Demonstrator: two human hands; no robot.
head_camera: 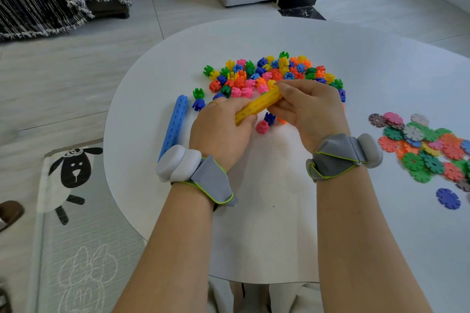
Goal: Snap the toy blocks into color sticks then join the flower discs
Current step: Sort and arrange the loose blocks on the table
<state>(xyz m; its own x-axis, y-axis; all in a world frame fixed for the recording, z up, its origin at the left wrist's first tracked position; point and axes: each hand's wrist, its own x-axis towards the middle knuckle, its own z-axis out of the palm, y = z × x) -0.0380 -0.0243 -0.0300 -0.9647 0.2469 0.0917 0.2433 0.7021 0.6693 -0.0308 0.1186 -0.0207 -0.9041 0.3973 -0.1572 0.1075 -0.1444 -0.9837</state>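
Floor, far left: mat with a sheep drawing (pixel 73 168); a brown shoe (pixel 10 212) at the picture edge.

White counter (pixel 254 223), left part: blue stick (pixel 174 124) lies flat, running near to far. Its near end is hidden behind the white pod of the left wristband (pixel 180 164). Just right of its far end are one loose green block (pixel 198 93) and one loose blue block (pixel 198 104), touching each other.

Left grip (pixel 221 129): fingers curled round the near-left end of the yellow stick (pixel 256 107), thumb on top. The stick is held above the counter, tilted up toward the far right.

Under the stick, on the counter: a pink block (pixel 262 126) and a dark blue block (pixel 269 117), side by side.

Right grip (pixel 310 107): fingertips pinch the far-right end of the yellow stick. This hand covers that end, so I cannot tell what goes on there.

Beyond both hands: pile of mixed loose blocks (pixel 269 73). Its near edge is blocked by the knuckles.

Right part of counter, well apart from the blocks: heap of flower discs (pixel 427 145), overlapping, none visibly joined. One blue disc (pixel 448 198) lies alone, nearer than the heap.
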